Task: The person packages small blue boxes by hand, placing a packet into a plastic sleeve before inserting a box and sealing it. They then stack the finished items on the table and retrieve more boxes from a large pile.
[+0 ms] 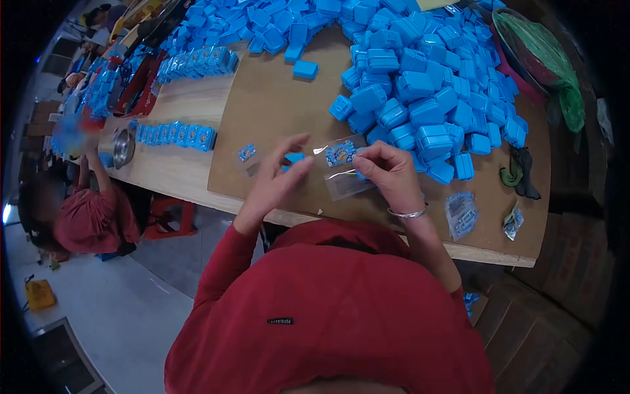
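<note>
My right hand [390, 174] pinches the edge of a clear plastic bag [348, 185] with a printed blue card [340, 153] at its top. The bag lies over the brown board near its front edge. To the left, my left hand [279, 177] has its fingers apart and holds nothing; a small blue piece [293, 158] shows between its thumb and fingers. Left of that hand, a second clear bag with a printed card [247, 153] lies on the board. A silver bangle [408, 213] circles my right wrist.
A large heap of blue boxes [420, 85] covers the board's back and right. Rows of packed blue boxes [176, 135] and a metal bowl [123, 148] stand at left. Small packets [462, 215] lie front right. Another person in red [98, 220] sits at far left.
</note>
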Tool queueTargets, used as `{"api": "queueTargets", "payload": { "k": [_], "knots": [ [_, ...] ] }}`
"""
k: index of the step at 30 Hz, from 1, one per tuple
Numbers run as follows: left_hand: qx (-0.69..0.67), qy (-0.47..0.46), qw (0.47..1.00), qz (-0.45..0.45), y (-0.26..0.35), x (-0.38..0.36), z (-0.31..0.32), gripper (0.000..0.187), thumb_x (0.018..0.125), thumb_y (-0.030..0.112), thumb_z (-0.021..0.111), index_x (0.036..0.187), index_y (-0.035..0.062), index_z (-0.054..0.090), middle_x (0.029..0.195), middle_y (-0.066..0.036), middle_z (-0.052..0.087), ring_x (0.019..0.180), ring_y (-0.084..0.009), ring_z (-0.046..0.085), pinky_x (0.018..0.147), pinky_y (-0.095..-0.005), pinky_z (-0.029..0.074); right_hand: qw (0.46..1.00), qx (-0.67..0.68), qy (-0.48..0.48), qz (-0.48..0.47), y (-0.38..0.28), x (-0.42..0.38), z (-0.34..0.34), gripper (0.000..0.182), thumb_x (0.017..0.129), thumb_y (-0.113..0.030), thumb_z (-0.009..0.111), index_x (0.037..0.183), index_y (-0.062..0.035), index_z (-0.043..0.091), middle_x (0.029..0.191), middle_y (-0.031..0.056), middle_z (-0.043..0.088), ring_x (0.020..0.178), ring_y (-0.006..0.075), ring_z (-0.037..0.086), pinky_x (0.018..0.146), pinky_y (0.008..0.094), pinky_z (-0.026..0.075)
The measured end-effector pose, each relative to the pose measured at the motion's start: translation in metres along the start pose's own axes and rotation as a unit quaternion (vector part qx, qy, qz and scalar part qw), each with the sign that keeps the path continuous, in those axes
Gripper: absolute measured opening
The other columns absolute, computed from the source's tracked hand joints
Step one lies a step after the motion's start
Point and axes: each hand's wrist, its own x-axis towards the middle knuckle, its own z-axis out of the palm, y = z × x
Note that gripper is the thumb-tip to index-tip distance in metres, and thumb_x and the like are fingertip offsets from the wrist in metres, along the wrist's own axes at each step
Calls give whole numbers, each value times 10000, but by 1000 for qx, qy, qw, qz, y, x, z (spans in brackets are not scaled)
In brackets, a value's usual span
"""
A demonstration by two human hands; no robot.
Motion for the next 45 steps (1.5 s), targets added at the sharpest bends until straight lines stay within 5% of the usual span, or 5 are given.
{"api": "queueTargets", "payload": {
  "k": [2,10,22,30,45],
  "knots": [
    [-315,-114,928,-163,32,-14,7,214,852,184,636,987,17,629,942,-17,600,855,-60,527,754,-246,426,1000,-1,-24,7,3,-2,6,84,806,-86,701,829,-16,662,722,-22,546,591,28,479,497,185,365],
    [-291,-65,944,-143,0,-42,15,119,859,89,626,805,-17,635,783,-23,621,693,-53,524,606,-220,429,997,-53,-57,-13,12,-12,7,88,814,-81,674,812,2,644,807,9,584,607,46,509,531,194,395],
    [321,167,927,100,-67,-21,15,351,803,218,641,1072,2,576,1009,-183,578,938,-354,534,839,-414,429,996,-58,-70,17,17,-10,14,96,802,-87,686,850,-11,652,783,-5,640,727,38,542,631,214,440],
    [-183,7,976,-116,-56,-30,22,293,822,214,687,995,56,511,909,-32,554,849,-127,542,725,-248,444,964,-227,-37,-130,33,-9,23,167,741,-108,694,851,-5,621,825,117,616,752,287,591,650,346,448],
    [-342,-31,930,-130,-29,-35,7,281,871,142,617,1109,53,499,1019,-41,563,954,-120,551,852,-263,457,997,60,-38,-13,31,-12,31,196,854,-120,640,1005,5,627,893,42,656,807,98,593,723,243,470]
  ]
}}
